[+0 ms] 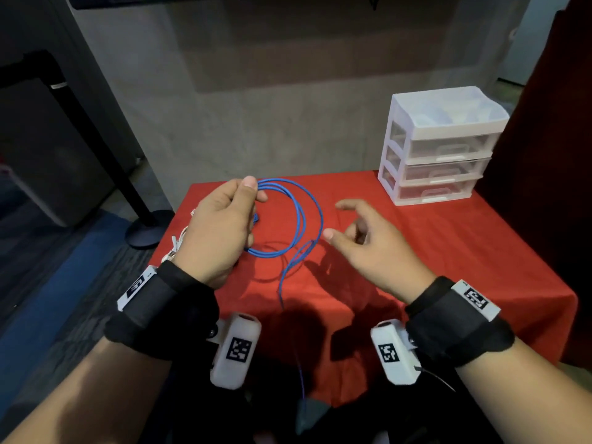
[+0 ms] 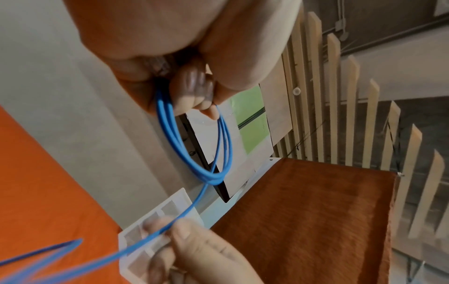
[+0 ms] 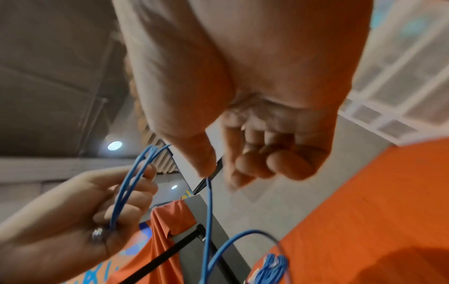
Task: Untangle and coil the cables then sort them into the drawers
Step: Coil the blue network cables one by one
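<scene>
A thin blue cable point(image 1: 302, 219) is partly wound into a coil of a few loops above the red-covered table point(image 1: 448, 251). My left hand point(image 1: 253, 193) grips the coil at its top, thumb over the strands; the left wrist view shows the loops point(image 2: 167, 124) hanging from those fingers point(image 2: 194, 90). My right hand point(image 1: 339, 222) is just right of the coil, and in the right wrist view its thumb and forefinger point(image 3: 206, 169) pinch the loose strand point(image 3: 207, 201). The tail point(image 1: 282, 283) trails off the table's front edge.
A white three-drawer unit point(image 1: 439, 145) with shut clear drawers stands at the table's back right. A white cable point(image 1: 179, 241) lies at the left edge under my left hand. A black stand point(image 1: 147, 229) is on the floor to the left.
</scene>
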The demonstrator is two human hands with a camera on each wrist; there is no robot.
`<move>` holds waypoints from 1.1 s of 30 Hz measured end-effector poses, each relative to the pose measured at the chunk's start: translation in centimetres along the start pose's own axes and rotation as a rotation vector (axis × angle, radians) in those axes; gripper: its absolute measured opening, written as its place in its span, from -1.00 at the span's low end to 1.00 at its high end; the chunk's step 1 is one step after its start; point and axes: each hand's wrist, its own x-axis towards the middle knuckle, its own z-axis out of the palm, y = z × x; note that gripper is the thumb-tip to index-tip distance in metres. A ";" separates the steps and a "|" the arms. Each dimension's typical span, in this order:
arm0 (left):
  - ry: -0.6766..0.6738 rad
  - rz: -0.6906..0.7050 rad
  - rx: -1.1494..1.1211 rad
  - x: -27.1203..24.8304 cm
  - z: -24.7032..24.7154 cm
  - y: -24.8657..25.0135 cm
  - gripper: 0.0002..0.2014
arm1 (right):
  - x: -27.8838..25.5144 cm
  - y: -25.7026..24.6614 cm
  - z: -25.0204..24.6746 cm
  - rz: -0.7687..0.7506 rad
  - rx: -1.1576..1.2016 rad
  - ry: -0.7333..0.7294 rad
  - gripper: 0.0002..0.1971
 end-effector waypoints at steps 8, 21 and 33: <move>-0.091 -0.128 -0.139 -0.6 1.3 0.7 -0.70 | -1.6 0.6 -0.1 0.132 0.179 -0.428 -0.86; -0.036 -0.556 -0.685 -3.4 6.4 -2.6 -0.67 | -2.8 -3.0 1.1 -0.011 0.623 0.065 -0.82; 0.043 -0.027 -0.130 -3.4 5.8 -1.8 -0.64 | -3.5 -1.9 -2.5 -0.082 0.331 -0.162 -0.80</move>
